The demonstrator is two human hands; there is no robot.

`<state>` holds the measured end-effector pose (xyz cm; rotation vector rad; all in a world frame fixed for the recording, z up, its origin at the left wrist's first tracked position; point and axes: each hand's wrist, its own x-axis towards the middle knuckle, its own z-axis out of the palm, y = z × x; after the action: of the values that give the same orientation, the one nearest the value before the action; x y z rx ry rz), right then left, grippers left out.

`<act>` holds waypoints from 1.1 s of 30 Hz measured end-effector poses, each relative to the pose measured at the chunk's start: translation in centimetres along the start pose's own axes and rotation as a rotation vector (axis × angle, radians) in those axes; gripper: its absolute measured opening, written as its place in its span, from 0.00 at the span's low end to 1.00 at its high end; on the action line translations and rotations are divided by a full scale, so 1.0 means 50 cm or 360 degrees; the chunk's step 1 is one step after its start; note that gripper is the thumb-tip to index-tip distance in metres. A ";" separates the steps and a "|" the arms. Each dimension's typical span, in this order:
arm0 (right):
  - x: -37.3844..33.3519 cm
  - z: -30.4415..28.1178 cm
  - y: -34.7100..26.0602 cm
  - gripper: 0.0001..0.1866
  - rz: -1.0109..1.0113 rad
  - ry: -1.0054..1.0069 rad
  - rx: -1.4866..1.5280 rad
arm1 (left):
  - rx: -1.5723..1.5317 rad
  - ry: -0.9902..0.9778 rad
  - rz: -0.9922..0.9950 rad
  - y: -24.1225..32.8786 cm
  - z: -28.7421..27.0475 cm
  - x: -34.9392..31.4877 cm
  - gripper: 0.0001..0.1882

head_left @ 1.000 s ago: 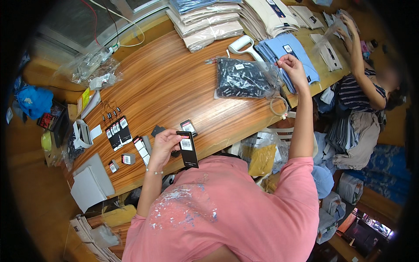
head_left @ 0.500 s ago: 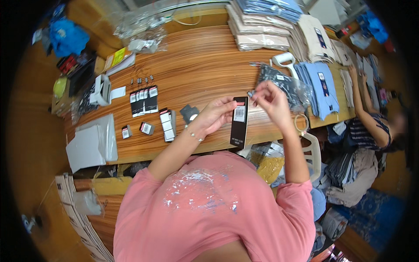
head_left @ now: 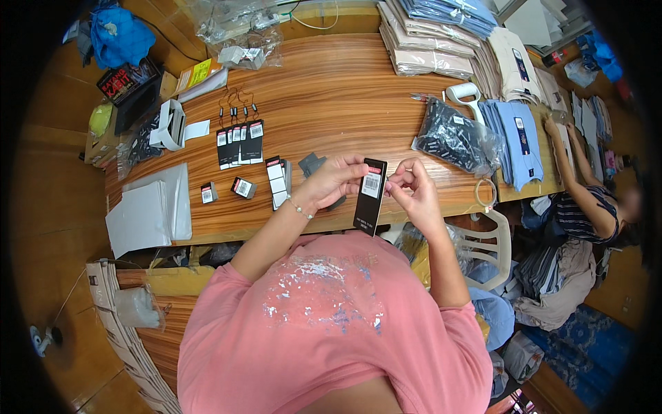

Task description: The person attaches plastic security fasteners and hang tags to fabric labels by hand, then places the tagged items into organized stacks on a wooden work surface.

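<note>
A black hang tag (head_left: pixel 368 207) with a white barcode sticker hangs upright from my left hand (head_left: pixel 336 182), pinched near its top between thumb and fingers. Close to the tag's right edge, my right hand (head_left: pixel 416 192) has its thumb and forefinger pressed together. What they hold is too small to make out. On the table left of my hands lie several finished black tags (head_left: pixel 240 146) with looped cords, and a stack of stickered tags (head_left: pixel 276 185). Dark grey tags (head_left: pixel 312 164) lie partly behind my left hand. A clear bag of small black pieces (head_left: pixel 455 134) lies beyond my right hand.
Folded blue shirts (head_left: pixel 518 148) and beige garments (head_left: pixel 512 65) stand at the right. A white lint roller (head_left: pixel 466 95) and a tape roll (head_left: pixel 485 192) lie nearby. White sheets (head_left: pixel 141 214) are at the left. A co-worker (head_left: pixel 586 207) reaches in from the right.
My right hand has come down and left, from beside the bag to the tag's right edge. The hang tag has shifted slightly left in my left hand and tilted.
</note>
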<state>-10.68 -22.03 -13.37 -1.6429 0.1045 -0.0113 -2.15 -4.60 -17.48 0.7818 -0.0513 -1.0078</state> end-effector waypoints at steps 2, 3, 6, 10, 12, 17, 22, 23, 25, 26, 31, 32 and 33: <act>-0.008 0.007 0.002 0.11 0.0019 -0.0003 0.0016 | -0.0028 -0.0071 0.0079 0.014 -0.005 -0.003 0.04; -0.011 0.008 0.004 0.10 0.0060 -0.0054 0.0070 | -0.0042 -0.0105 0.0120 0.022 -0.004 -0.006 0.04; -0.015 0.012 0.015 0.13 0.0278 -0.0130 0.0412 | 0.0210 -0.0120 0.0094 0.043 0.006 -0.028 0.06; 0.002 0.047 0.036 0.25 0.0630 -0.0303 0.1187 | 0.0719 -0.0168 -0.0051 0.045 0.029 -0.052 0.07; 0.012 0.058 0.035 0.24 0.0653 -0.0400 0.1362 | 0.0861 -0.0145 -0.0049 0.050 0.057 -0.071 0.06; 0.025 0.071 0.030 0.17 0.0592 -0.0294 0.1393 | 0.1101 -0.0243 0.0030 0.040 0.054 -0.090 0.07; 0.043 0.064 0.013 0.15 0.0406 -0.0190 0.1361 | 0.0969 -0.0051 0.0062 0.037 0.045 -0.092 0.07; 0.047 0.064 0.005 0.15 0.0373 -0.0192 0.1400 | 0.0903 0.0004 0.0036 0.040 0.046 -0.093 0.07; 0.048 0.061 -0.025 0.16 0.0150 -0.0125 0.1281 | 0.0858 0.0004 0.0231 0.049 0.049 -0.096 0.07; 0.048 0.059 -0.048 0.16 0.0008 -0.0080 0.1193 | 0.0852 0.0050 0.0333 0.060 0.059 -0.098 0.07; 0.037 0.040 -0.104 0.07 -0.0450 0.0179 0.0554 | 0.1037 0.0258 0.0822 0.107 0.084 -0.111 0.07; 0.029 0.044 -0.116 0.05 -0.0423 0.0195 0.0444 | 0.1043 0.0332 0.0852 0.111 0.091 -0.110 0.07; 0.023 0.048 -0.122 0.04 -0.0395 0.0211 0.0333 | 0.1116 0.0407 0.0898 0.114 0.093 -0.110 0.07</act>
<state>-8.99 -19.29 -7.53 -1.4362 -0.0008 -0.3111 -2.79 -1.32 -8.95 1.4313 -0.3986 -0.3272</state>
